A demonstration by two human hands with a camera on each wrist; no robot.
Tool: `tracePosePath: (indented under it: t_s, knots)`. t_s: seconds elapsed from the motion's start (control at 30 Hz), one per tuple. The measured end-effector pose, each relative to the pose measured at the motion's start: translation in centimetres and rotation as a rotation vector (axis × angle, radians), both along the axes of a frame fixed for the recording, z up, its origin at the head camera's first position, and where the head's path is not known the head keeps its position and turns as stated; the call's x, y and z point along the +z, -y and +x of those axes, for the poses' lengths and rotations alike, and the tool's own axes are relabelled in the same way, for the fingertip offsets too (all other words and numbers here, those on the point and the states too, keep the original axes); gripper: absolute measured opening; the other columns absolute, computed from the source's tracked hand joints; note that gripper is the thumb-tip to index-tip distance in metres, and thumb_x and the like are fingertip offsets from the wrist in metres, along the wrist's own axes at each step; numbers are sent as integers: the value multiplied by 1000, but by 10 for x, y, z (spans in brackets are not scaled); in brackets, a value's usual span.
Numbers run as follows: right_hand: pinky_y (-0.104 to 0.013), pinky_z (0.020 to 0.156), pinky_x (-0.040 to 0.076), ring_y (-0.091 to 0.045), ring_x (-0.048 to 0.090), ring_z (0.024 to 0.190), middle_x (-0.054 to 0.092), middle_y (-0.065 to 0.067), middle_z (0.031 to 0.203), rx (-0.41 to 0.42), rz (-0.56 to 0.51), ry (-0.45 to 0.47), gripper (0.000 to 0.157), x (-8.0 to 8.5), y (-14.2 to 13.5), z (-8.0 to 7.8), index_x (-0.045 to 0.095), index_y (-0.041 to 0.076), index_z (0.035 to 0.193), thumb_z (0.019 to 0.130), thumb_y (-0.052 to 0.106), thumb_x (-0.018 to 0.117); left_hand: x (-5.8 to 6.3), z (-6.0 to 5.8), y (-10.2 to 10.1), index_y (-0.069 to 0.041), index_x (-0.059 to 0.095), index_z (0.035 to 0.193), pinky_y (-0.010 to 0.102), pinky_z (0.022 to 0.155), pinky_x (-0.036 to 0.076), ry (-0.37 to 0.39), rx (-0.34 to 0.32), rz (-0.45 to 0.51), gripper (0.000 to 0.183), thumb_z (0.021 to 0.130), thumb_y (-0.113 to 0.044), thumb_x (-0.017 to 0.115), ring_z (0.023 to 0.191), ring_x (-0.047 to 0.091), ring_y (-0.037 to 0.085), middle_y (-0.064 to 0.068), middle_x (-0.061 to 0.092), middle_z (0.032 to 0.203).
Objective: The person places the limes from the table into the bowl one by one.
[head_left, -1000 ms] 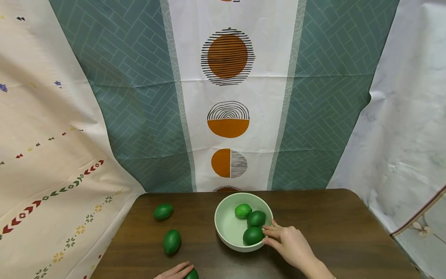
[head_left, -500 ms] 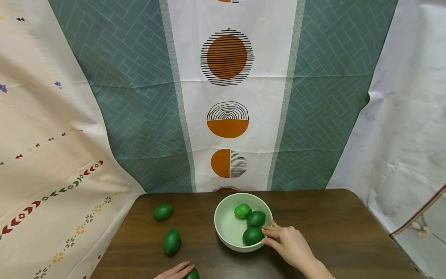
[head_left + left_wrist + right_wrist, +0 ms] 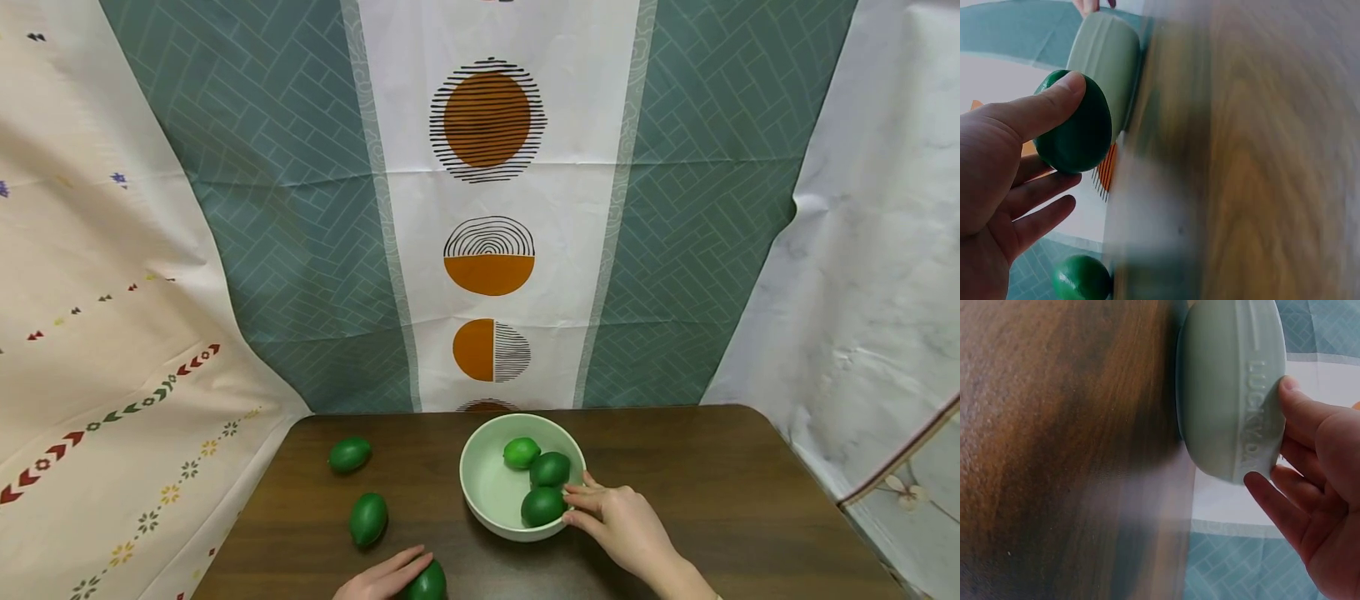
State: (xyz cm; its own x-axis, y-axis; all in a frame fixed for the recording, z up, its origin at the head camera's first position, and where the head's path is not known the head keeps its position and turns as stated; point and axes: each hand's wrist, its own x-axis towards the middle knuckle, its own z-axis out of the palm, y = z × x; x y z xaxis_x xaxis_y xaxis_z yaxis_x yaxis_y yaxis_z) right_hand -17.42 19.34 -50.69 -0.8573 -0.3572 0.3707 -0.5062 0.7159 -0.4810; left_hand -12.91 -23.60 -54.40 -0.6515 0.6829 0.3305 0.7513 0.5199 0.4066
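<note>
Dark-green held fruit (image 3: 427, 581): pinched by thumb and fingers of left hand (image 3: 378, 577), nearer the wearer than bowl | pale-green bowl (image 3: 491, 492): right hand (image 3: 626, 525) grips rim's right side; three green fruits (image 3: 550, 469) inside | two loose fruits (image 3: 368, 519): left of bowl, on wooden table (image 3: 712, 483) | patterned cloth (image 3: 300, 250) behind

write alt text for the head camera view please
A person's right hand holds the edge of a pale green bowl containing three green fruits, while the left hand grips another green fruit at the bottom of the view. Two more green fruits lie on the left of a brown wooden table, with patterned cloths hanging behind.
</note>
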Motion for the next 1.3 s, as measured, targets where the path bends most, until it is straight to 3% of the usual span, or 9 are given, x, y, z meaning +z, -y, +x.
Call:
tracePosePath:
  t_s: [0.2, 0.5, 0.8, 1.07, 1.3]
  knots:
    - [-48, 86, 65, -31, 69, 126, 77, 6, 126, 4, 2, -21, 39, -1, 1, 0, 84, 17, 122, 95, 44, 78, -1, 1, -8, -16, 60, 155, 31, 88, 61, 13, 6, 42, 53, 105, -28, 70, 130, 66, 18, 16, 66, 145]
    - [-48, 86, 64, -31, 69, 125, 77, 7, 125, -2, 4, -37, 37, -1, 1, 1, 84, 19, 122, 95, 44, 79, -1, 2, -14, -14, 64, 151, 31, 84, 62, -34, 35, 73, 54, 100, -28, 76, 127, 68, 18, 15, 69, 141]
    - [-49, 87, 64, -29, 69, 125, 78, 8, 123, -9, -8, -52, 37, -1, 2, 1, 85, 18, 120, 93, 43, 80, 3, -2, -24, -27, 63, 153, 28, 80, 61, -109, 76, 105, 62, 95, -39, 81, 124, 69, 15, 8, 70, 141]
    - [-48, 86, 64, -30, 70, 124, 78, 6, 122, -3, -10, -61, 36, -2, 2, 1, 85, 17, 119, 93, 42, 81, 9, 2, -41, -24, 68, 147, 31, 82, 63, -79, 150, 184, 63, 89, -39, 89, 117, 73, 15, 2, 70, 142]
    - [-48, 87, 64, -31, 70, 124, 78, 4, 123, -1, -9, -54, 37, -1, 1, 0, 85, 17, 120, 93, 42, 80, 17, -2, -53, -20, 68, 147, 24, 83, 62, -143, 162, 210, 73, 81, -32, 97, 112, 75, 15, 3, 71, 140]
